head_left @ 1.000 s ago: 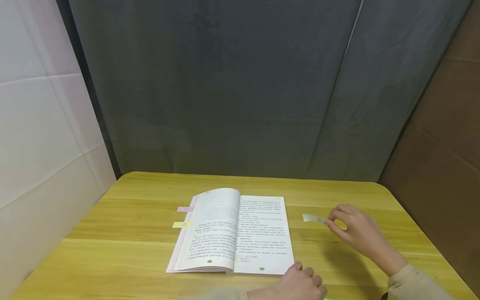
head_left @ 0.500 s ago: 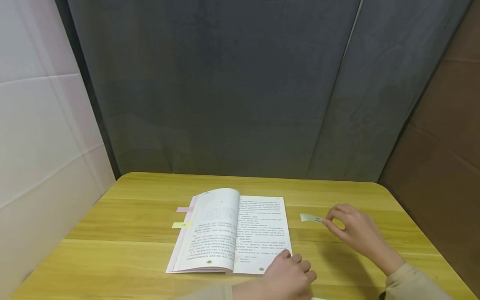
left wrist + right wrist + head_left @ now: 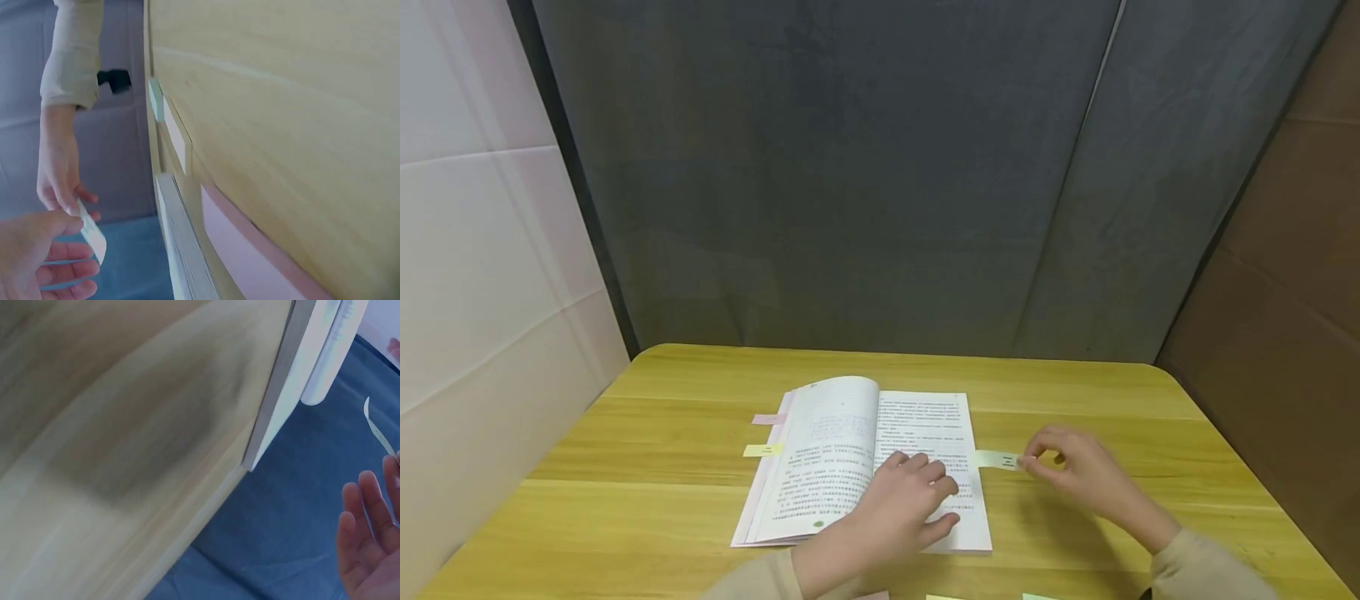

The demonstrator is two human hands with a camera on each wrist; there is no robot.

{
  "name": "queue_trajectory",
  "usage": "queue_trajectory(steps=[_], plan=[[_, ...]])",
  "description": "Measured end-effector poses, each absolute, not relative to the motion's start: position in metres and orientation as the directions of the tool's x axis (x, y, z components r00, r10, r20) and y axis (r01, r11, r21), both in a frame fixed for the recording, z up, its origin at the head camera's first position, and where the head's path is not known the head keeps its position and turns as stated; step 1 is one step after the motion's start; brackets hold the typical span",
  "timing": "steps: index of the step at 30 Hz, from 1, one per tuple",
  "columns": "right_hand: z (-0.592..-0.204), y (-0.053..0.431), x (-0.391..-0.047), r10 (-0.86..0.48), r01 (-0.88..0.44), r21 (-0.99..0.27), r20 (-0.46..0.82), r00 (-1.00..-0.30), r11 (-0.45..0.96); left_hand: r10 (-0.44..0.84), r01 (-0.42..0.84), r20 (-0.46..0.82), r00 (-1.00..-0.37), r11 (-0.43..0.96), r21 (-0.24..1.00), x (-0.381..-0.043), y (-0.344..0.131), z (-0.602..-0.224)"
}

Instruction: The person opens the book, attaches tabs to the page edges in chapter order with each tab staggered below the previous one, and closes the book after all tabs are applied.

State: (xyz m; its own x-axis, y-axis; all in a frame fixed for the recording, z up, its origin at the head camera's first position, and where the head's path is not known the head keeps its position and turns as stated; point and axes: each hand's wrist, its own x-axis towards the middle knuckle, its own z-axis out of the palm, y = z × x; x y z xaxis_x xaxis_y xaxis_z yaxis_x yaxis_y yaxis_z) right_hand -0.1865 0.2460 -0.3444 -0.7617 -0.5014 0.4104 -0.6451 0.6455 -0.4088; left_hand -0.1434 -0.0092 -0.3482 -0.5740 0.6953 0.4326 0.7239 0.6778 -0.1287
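Observation:
An open book (image 3: 820, 475) lies on the table with printed pages up. A pink tab (image 3: 769, 419) and a yellow tab (image 3: 763, 450) stick out past its left edge. My right hand (image 3: 1078, 475) pinches one end of a pale green sticky tab (image 3: 996, 459) between thumb and forefinger, right of the book. The tab's free end is close to the right page's outer edge; in the right wrist view the strip (image 3: 378, 433) curves in the air. Over the right page is my left hand (image 3: 910, 500), fingers spread loosely and holding nothing, covering part of the print.
Along the table's near edge sit a pink sticky-note pad (image 3: 250, 250), a yellow pad (image 3: 177, 134) and a green pad (image 3: 155, 100). The wooden table (image 3: 647, 433) meets a dark grey curtain (image 3: 850, 183) behind, with pale and brown panels at the sides.
My left hand has moved up and left from the book's lower right corner onto the right page. The right hand has carried the green tab left and slightly down, close to the page edge.

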Motion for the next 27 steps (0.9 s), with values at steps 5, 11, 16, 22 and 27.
queue_trajectory(steps=[5, 11, 16, 22, 27], plan=[[-0.348, 0.241, -0.183, -0.514, -0.562, -0.534, 0.254, -0.819, 0.632, 0.671, 0.698, 0.422, -0.609, 0.706, -0.115, -0.147, -0.019, -0.351], [-0.351, 0.239, -0.183, -0.533, -0.529, -0.578, 0.183, -0.826, 0.621, 0.661, 0.683, 0.419, -0.623, 0.72, -0.121, -0.151, -0.022, -0.354], [-0.354, 0.24, -0.186, -0.554, -0.527, -0.576, 0.149, -0.819, 0.625, 0.669, 0.687, 0.392, -0.632, 0.717, -0.117, -0.154, -0.019, -0.358], [-0.359, 0.239, -0.189, -0.559, -0.505, -0.597, 0.112, -0.821, 0.623, 0.685, 0.684, 0.309, -0.66, 0.718, -0.131, -0.158, -0.008, -0.363], [-0.363, 0.239, -0.192, -0.552, -0.494, -0.608, 0.109, -0.827, 0.621, 0.695, 0.687, 0.24, -0.677, 0.715, -0.131, -0.16, 0.001, -0.365]])
